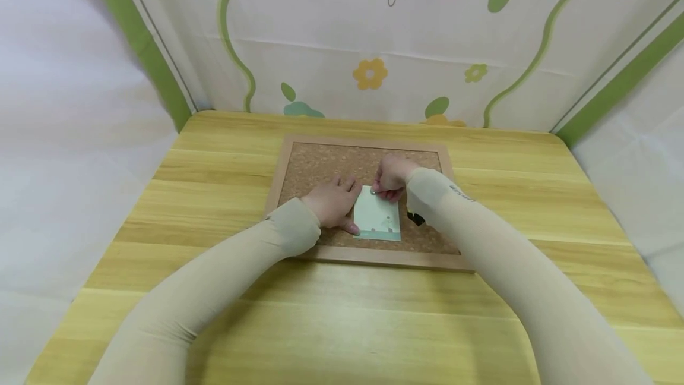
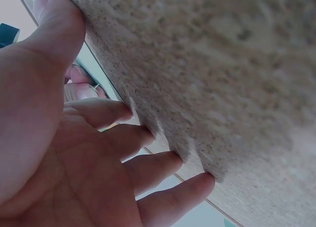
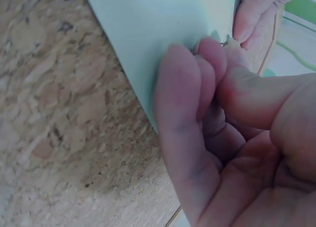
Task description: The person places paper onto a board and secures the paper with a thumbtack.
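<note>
A pale green sheet of note paper (image 1: 376,212) with a darker band along its near edge lies on a wood-framed cork board (image 1: 320,162). My left hand (image 1: 332,201) rests beside it with fingers spread and fingertips touching the cork (image 2: 207,79); its thumb lies at the paper's lower left corner. Over the paper's far edge, my right hand (image 1: 392,178) pinches a small pin (image 3: 226,40) between thumb and index finger. The pin is mostly hidden by the fingertips, so how deep it sits cannot be told. The other right fingers curl over the paper.
The board lies flat on a wooden table (image 1: 331,319). A small black object (image 1: 415,218) shows beside the right sleeve, partly covered. Behind the table hangs a white curtain (image 1: 320,64) with flowers and green vines.
</note>
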